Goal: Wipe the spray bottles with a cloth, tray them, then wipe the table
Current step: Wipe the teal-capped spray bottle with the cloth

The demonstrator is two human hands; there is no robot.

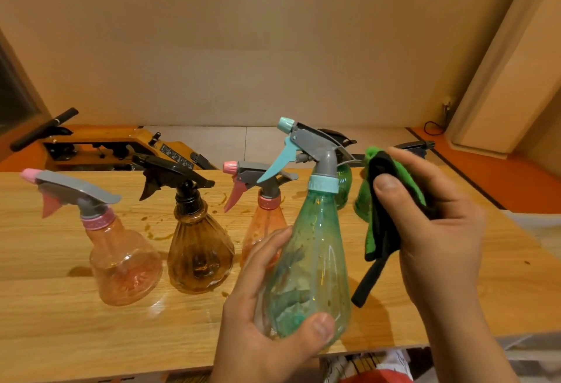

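**Teal bottle up for wiping**

The teal spray bottle (309,255) is lifted over the tabletop's (60,322) near edge, the left hand (267,331) curled round its base. The right hand (431,224) pinches a folded green-and-black cloth (382,209) just beside it, apart. The wiping step seems about to begin: the cloth must meet the spotted wall.

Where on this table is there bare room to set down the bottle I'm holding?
Bare wood runs along the near edge, in front of the pink bottle and brown bottle, and at the right end of the table beyond the right hand. The row those bottles stand in is crowded.
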